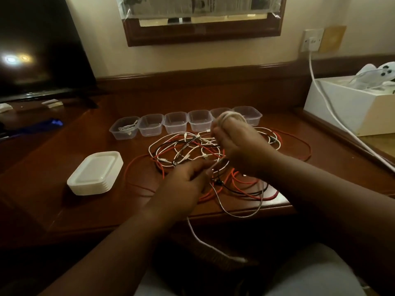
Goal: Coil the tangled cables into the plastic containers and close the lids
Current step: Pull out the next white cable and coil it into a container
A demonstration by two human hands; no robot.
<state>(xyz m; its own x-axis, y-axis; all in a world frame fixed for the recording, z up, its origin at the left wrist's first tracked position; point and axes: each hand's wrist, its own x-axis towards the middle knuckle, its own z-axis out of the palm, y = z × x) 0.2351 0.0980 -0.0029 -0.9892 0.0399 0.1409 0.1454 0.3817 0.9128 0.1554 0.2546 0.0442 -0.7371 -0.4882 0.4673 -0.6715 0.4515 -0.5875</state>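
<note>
A tangle of white, red and black cables (183, 152) lies in the middle of the wooden desk (64, 150). My right hand (237, 146) is raised over the tangle with a white cable coil (229, 116) looped around its fingers, blurred by motion. My left hand (186, 180) rests low at the tangle's near side, fingertips pinching a white cable strand (215, 167). Behind the pile stands a row of several clear plastic containers (175, 122). The leftmost container (125, 130) holds a coiled white cable. A stack of white lids (95, 174) sits at the left.
A dark TV screen (38, 50) stands at the back left. A white box (350, 105) sits at the right, with a white power cord (329, 107) running from a wall socket (313, 40) across it. A cable loop (241, 212) hangs over the desk's front edge.
</note>
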